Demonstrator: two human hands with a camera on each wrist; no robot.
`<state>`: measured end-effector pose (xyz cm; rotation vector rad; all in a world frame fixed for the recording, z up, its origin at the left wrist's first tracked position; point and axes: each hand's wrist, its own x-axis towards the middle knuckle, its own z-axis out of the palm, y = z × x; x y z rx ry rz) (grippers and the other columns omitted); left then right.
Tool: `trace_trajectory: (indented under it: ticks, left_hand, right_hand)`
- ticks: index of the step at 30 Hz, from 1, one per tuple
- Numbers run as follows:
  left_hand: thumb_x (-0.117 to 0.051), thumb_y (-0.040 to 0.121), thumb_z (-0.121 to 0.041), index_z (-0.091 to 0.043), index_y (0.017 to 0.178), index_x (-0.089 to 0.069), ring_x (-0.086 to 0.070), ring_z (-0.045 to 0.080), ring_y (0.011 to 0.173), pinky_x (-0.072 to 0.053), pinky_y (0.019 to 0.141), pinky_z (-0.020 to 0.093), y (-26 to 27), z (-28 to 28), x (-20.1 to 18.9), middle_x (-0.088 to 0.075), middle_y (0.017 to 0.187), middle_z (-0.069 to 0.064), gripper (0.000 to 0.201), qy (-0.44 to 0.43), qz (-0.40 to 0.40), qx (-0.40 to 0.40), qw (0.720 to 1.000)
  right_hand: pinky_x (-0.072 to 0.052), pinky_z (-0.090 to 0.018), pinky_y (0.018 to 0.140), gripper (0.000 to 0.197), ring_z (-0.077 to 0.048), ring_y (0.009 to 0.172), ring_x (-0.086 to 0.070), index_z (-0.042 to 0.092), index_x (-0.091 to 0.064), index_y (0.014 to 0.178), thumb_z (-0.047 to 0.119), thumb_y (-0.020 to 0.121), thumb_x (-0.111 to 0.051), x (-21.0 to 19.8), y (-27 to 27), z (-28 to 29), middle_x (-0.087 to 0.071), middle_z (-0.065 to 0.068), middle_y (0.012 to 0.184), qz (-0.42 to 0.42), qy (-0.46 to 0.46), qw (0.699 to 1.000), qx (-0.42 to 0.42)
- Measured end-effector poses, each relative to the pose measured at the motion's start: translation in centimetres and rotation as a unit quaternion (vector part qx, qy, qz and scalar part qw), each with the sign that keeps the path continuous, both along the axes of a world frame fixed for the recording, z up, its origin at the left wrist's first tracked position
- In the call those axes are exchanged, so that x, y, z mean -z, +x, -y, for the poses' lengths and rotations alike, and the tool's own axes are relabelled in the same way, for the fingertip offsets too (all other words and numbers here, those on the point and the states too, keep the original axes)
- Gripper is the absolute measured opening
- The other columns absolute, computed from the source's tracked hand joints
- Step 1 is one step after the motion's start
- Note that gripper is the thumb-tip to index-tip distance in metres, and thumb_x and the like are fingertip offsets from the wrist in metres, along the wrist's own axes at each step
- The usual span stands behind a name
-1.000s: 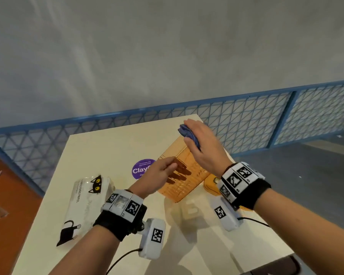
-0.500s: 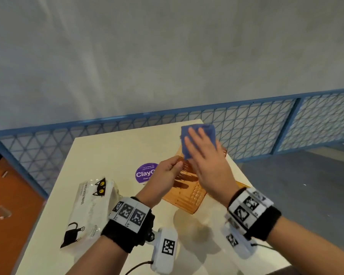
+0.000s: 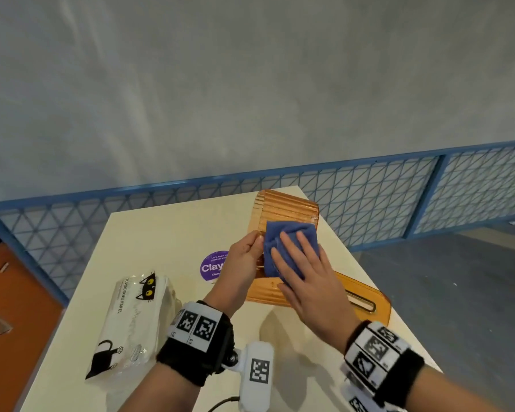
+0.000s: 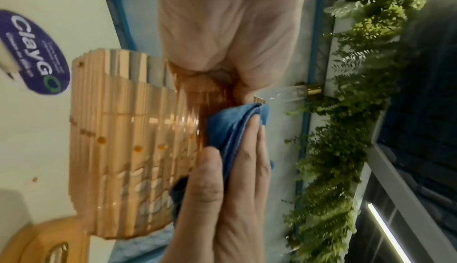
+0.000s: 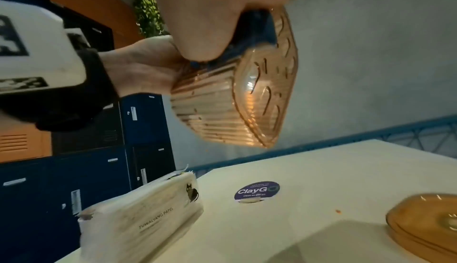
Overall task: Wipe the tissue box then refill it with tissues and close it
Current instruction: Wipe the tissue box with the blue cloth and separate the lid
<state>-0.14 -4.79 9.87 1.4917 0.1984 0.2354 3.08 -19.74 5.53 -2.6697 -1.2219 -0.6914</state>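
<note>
The orange ribbed see-through tissue box (image 3: 286, 209) is held up off the cream table (image 3: 161, 233), its open side away from me. My left hand (image 3: 244, 263) grips its left edge, thumb on top, and in the left wrist view the other fingers show through the plastic (image 4: 205, 83). My right hand (image 3: 304, 269) lies flat with straight fingers, pressing a blue cloth (image 3: 283, 236) onto the box's upper face. The box's orange lid (image 3: 369, 295) with its slot lies on the table under my right forearm. A tissue pack (image 3: 131, 322) printed with black cats lies at the left.
A purple round sticker (image 3: 211, 267) is on the table just left of the box. A blue mesh railing (image 3: 369, 203) runs behind the table's far edge. The table's right edge is close to the lid. Lockers (image 5: 86, 179) stand to the left.
The box's far end has come up and now shows beyond the cloth. My right hand has slid the blue cloth back from the far end to the middle of the box.
</note>
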Motion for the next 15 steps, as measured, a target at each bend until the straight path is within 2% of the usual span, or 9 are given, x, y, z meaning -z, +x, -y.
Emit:
trace_trajectory:
  ticks: [1, 3, 6, 9, 12, 14, 15]
  left_hand:
    - [-0.034, 0.103, -0.019, -0.019, 0.101, -0.062, -0.064, 0.022, 0.091, -0.053, 0.074, 0.03, 0.1, 0.1, 0.0, -0.068, 0.101, 0.008, 0.028, -0.005, 0.001, -0.005, 1.0]
    - [-0.032, 0.103, -0.021, -0.02, 0.106, -0.061, -0.065, 0.023, 0.092, -0.055, 0.075, 0.035, 0.3, 0.4, -0.4, -0.068, 0.104, 0.01, 0.029, -0.022, 0.002, -0.003, 1.0]
    - [-0.031, 0.104, -0.022, -0.024, 0.109, -0.062, -0.066, 0.024, 0.097, -0.054, 0.085, 0.042, 0.7, 0.8, -1.6, -0.068, 0.11, 0.01, 0.031, -0.029, 0.017, -0.001, 0.999]
    - [-0.032, 0.103, -0.022, -0.02, 0.112, -0.061, -0.065, 0.025, 0.101, -0.052, 0.088, 0.041, 1.0, 0.5, -2.3, -0.068, 0.112, 0.01, 0.031, -0.055, 0.025, -0.016, 0.998]
    - [-0.029, 0.103, -0.019, -0.013, 0.109, -0.06, -0.065, 0.023, 0.096, -0.054, 0.083, 0.034, 1.0, -0.3, -2.2, -0.067, 0.109, 0.012, 0.031, -0.1, 0.035, -0.038, 0.994]
    - [-0.029, 0.103, -0.018, -0.011, 0.11, -0.058, -0.063, 0.025, 0.1, -0.052, 0.085, 0.035, 0.8, -0.4, -2.0, -0.064, 0.113, 0.015, 0.031, -0.111, 0.042, -0.044, 0.992]
    - [-0.029, 0.103, -0.019, -0.011, 0.111, -0.058, -0.062, 0.026, 0.101, -0.051, 0.086, 0.037, 0.7, -0.3, -1.9, -0.063, 0.114, 0.016, 0.031, -0.113, 0.043, -0.043, 0.992]
  right_hand:
    - [-0.013, -0.045, 0.115, 0.055, -0.019, 0.148, 0.005, 0.025, -0.017, 0.148, 0.048, 0.098, -0.008, -0.2, 0.5, 0.0, -0.018, -0.001, 0.156, 0.003, -0.003, 1.0, -0.005]
    - [-0.008, -0.045, 0.115, 0.059, -0.021, 0.147, -0.001, 0.025, -0.02, 0.147, 0.052, 0.097, -0.009, -2.5, 2.1, -0.8, -0.022, -0.003, 0.156, 0.006, 0.018, 1.0, 0.009]
    - [-0.005, -0.044, 0.116, 0.06, -0.023, 0.145, -0.006, 0.028, -0.019, 0.148, 0.055, 0.094, -0.016, -6.4, 3.8, -2.2, -0.021, -0.002, 0.157, 0.005, 0.075, 0.996, 0.05]
    - [-0.005, -0.045, 0.116, 0.054, -0.024, 0.145, -0.007, 0.029, -0.022, 0.147, 0.05, 0.097, -0.017, -4.7, 2.1, -2.5, -0.024, -0.004, 0.156, 0.025, 0.079, 0.996, 0.03]
    - [-0.008, -0.047, 0.114, 0.052, -0.022, 0.147, 0.009, 0.03, -0.021, 0.146, 0.048, 0.098, -0.012, -0.6, -0.4, -1.6, -0.02, -0.002, 0.155, 0.038, 0.033, 0.999, -0.007]
    - [-0.008, -0.048, 0.114, 0.052, -0.02, 0.147, 0.012, 0.031, -0.022, 0.146, 0.049, 0.098, -0.014, -0.6, 0.1, -1.4, -0.019, -0.001, 0.154, 0.049, 0.018, 0.998, -0.019]
    - [-0.008, -0.049, 0.114, 0.052, -0.021, 0.148, 0.006, 0.031, -0.023, 0.145, 0.05, 0.097, -0.014, -1.6, 0.8, -1.8, -0.021, -0.001, 0.154, 0.051, 0.023, 0.998, -0.013]
